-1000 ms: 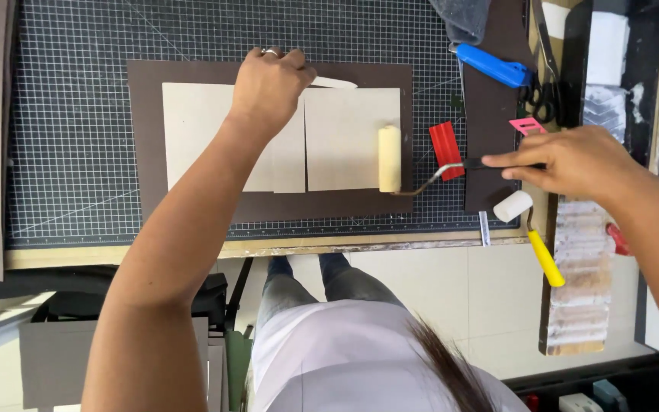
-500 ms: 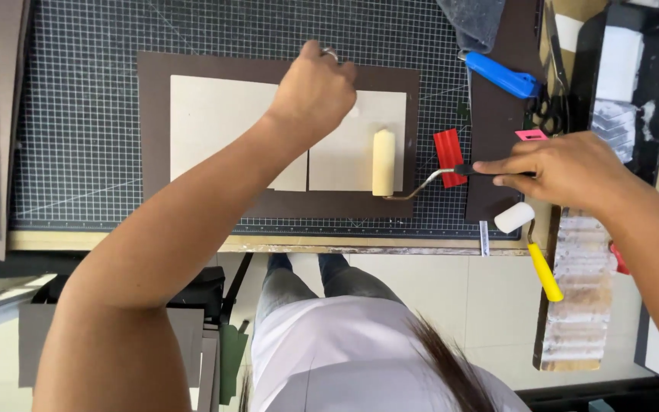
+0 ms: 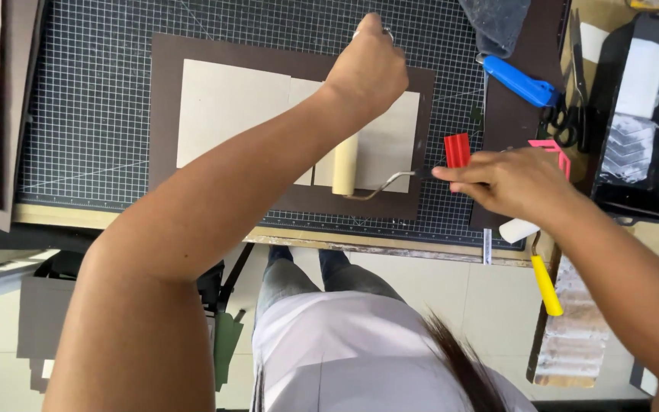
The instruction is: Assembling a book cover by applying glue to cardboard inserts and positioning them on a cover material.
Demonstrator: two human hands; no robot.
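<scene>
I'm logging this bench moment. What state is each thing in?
left hand: fisted, pressing on the far edge of the boards
right hand: fingers on the red handle
roller: lying on the tan boards
tan boards: flat on the brown sheet
brown sheet: flat on the cutting mat
blue knife: lying unused
yellow-handled roller: lying at the bench edge

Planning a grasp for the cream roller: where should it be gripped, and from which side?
Grip the red handle, coming in from the right. The cream roller lies on the tan boards, its bent wire arm leading right to the handle, which sits clear on the cutting mat. The right hand is already there.
</scene>
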